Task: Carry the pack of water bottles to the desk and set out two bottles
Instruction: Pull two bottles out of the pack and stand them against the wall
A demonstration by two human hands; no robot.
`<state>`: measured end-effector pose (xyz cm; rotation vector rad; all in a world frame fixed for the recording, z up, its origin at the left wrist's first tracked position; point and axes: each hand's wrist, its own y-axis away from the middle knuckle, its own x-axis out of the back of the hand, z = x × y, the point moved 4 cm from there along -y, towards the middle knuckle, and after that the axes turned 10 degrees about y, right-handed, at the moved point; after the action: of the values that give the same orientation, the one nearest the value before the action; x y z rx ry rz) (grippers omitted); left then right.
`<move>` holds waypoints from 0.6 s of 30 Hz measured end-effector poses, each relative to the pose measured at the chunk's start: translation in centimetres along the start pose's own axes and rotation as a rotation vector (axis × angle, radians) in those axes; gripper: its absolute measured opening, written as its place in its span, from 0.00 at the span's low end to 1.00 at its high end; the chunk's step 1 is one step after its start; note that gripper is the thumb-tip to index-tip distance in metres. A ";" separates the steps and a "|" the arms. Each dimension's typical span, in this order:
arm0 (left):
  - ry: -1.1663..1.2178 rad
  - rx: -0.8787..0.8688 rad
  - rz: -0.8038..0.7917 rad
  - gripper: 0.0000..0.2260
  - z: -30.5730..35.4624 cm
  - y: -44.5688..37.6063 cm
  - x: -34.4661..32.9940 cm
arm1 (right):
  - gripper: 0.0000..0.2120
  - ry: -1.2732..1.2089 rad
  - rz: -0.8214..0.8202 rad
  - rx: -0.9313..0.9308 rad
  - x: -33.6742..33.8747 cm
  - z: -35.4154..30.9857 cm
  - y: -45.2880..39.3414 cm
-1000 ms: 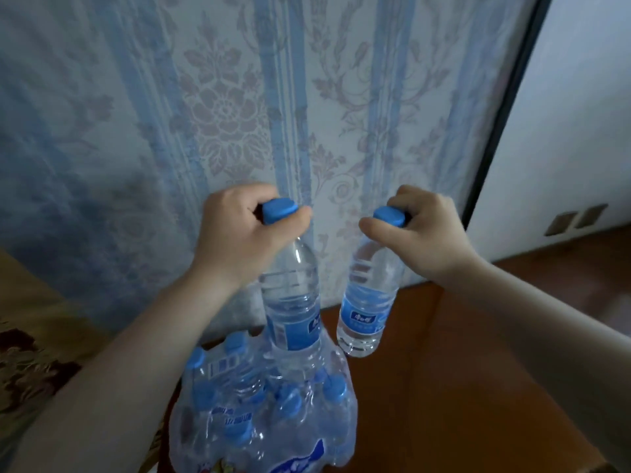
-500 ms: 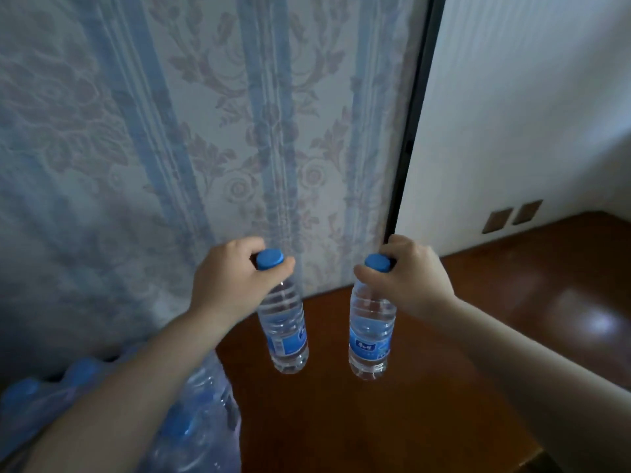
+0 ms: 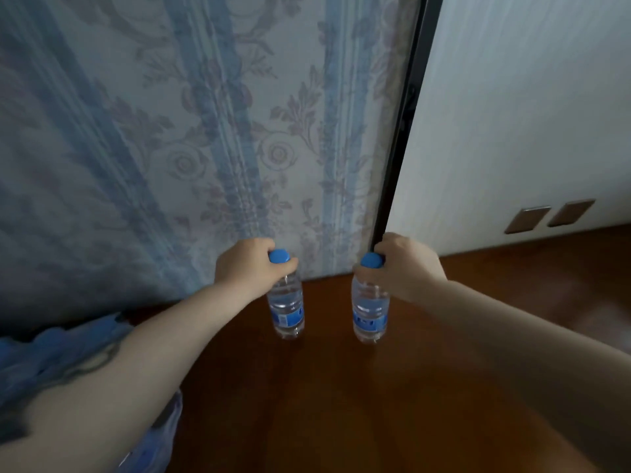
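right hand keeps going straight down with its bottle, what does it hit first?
The wooden desk top. The right hand grips the right bottle by its cap, upright, base at or just above the wood; contact is hard to judge. Nothing else lies under it.

Both bare forearms reach forward, roughly parallel. The left hand (image 3: 247, 264) and the right hand (image 3: 404, 268) are level, well apart, fingers curled closed, knuckles up, each gripping a bottle top.
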<state>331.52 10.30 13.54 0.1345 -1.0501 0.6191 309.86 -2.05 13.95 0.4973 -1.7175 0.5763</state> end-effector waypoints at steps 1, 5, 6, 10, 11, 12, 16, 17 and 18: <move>-0.008 -0.008 -0.014 0.21 0.4 -0.8 -0.2 | 0.19 0.010 0.010 -0.007 0.3 0.0 -0.6; -0.016 -0.028 -0.004 0.21 1.7 -3.7 -0.9 | 0.21 0.015 0.052 -0.057 0.7 0.4 -3.3; -0.017 -0.029 -0.002 0.21 1.8 -4.2 -1.1 | 0.22 0.012 0.053 -0.063 0.6 0.4 -4.0; -0.058 -0.010 0.022 0.23 2.7 -5.8 -1.6 | 0.22 0.007 0.053 -0.035 0.0 -0.2 -6.6; -0.065 0.002 0.022 0.23 2.8 -6.3 -1.9 | 0.22 0.015 0.043 -0.025 -0.3 -0.3 -7.1; -0.064 0.015 0.012 0.23 2.8 -6.6 -2.3 | 0.22 0.026 0.025 -0.012 -0.8 -0.3 -7.7; -0.052 0.085 -0.048 0.23 3.1 -7.6 -4.2 | 0.21 0.039 -0.026 0.012 -2.5 0.0 -9.4; -0.060 0.095 -0.060 0.22 3.1 -7.8 -4.7 | 0.21 0.044 -0.037 0.020 -3.0 -0.1 -9.8; -0.072 0.099 -0.074 0.22 3.1 -7.9 -5.1 | 0.21 0.051 -0.047 0.029 -3.4 -0.1 -10.1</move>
<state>331.68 0.47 12.25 0.2823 -1.0800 0.6030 316.81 -9.82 11.82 0.5378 -1.6474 0.5766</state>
